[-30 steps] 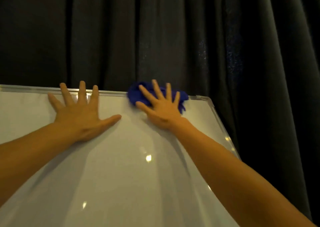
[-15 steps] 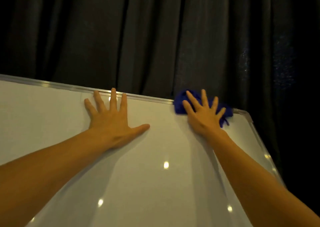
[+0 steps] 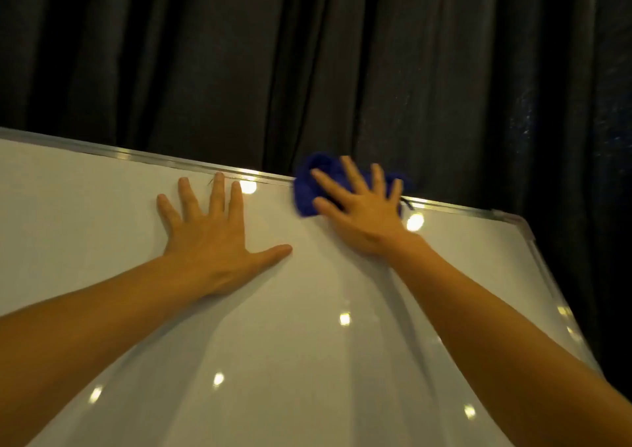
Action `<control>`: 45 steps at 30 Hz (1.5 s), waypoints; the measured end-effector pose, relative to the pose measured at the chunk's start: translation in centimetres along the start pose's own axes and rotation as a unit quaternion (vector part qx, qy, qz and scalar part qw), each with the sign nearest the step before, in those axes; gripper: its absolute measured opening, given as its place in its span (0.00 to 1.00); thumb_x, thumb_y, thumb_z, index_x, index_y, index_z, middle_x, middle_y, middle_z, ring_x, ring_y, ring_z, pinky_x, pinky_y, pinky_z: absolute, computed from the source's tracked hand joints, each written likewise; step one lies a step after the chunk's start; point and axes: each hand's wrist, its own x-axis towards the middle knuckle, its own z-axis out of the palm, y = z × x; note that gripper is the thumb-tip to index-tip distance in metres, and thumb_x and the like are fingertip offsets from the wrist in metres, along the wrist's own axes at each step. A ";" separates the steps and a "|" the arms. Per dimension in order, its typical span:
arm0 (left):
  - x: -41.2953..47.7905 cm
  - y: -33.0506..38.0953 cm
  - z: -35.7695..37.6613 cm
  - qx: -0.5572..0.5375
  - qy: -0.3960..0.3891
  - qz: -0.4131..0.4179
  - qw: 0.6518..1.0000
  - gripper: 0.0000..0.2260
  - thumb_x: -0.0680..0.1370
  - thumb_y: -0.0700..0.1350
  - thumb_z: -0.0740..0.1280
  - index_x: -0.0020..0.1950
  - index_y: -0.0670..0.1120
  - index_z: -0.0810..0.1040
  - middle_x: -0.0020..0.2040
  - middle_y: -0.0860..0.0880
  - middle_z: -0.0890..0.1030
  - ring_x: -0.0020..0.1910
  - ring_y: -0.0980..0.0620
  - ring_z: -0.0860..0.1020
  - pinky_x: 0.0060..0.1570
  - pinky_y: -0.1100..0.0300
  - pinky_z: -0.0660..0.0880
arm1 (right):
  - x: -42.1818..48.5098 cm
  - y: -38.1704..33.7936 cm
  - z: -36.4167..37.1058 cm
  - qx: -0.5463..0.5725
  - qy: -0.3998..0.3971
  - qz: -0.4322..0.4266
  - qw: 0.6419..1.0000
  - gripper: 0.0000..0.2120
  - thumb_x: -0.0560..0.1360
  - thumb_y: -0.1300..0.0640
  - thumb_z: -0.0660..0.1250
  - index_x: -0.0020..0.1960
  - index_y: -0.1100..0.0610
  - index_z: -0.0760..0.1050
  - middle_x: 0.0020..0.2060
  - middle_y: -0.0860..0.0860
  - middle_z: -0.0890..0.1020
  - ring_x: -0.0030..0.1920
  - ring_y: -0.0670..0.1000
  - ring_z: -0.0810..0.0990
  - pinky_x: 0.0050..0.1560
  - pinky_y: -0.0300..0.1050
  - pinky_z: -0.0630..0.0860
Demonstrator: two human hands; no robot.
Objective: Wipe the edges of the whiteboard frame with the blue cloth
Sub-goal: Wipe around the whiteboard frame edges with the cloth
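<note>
Sliding left along the top edge, the right hand (image 3: 362, 214) has pushed the blue cloth (image 3: 309, 188) away from the corner.

Its spread fingers press the cloth flat on the whiteboard frame (image 3: 191, 164); the left hand (image 3: 212, 238) lies open and empty on the board. Much of the top edge looks left to wipe, plus the right side. The bottom and left edges are cut off, and the cloth is blurry.

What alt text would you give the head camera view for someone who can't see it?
A right hand presses a blue cloth flat onto the whiteboard's top frame edge. The left hand lies spread on the white surface, dark curtains behind.
</note>
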 end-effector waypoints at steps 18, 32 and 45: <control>1.1 16.9 -0.9 0.007 -0.020 0.101 0.995 0.58 0.54 0.83 0.36 0.77 0.52 0.32 0.79 0.43 0.35 0.75 0.30 0.35 0.69 0.28 0.41 | -7.3 11.4 -3.3 0.052 0.001 0.200 0.978 0.32 0.71 0.23 0.46 0.73 0.27 0.51 0.80 0.44 0.44 0.76 0.64 0.32 0.71 0.67 0.30; 0.2 31.6 2.9 0.023 -0.027 0.212 0.977 0.59 0.53 0.82 0.29 0.77 0.51 0.34 0.79 0.42 0.36 0.73 0.27 0.35 0.67 0.24 0.40 | -14.3 22.6 -6.1 -0.011 -0.007 0.245 0.969 0.38 0.68 0.20 0.42 0.75 0.30 0.39 0.80 0.48 0.39 0.75 0.63 0.28 0.73 0.63 0.29; 0.3 31.2 3.3 0.018 -0.002 0.229 0.973 0.59 0.52 0.84 0.32 0.76 0.51 0.30 0.78 0.41 0.33 0.72 0.26 0.32 0.65 0.25 0.36 | -8.7 22.3 -6.5 0.007 0.040 0.331 0.943 0.37 0.64 0.17 0.42 0.70 0.23 0.38 0.79 0.46 0.35 0.73 0.69 0.29 0.63 0.79 0.31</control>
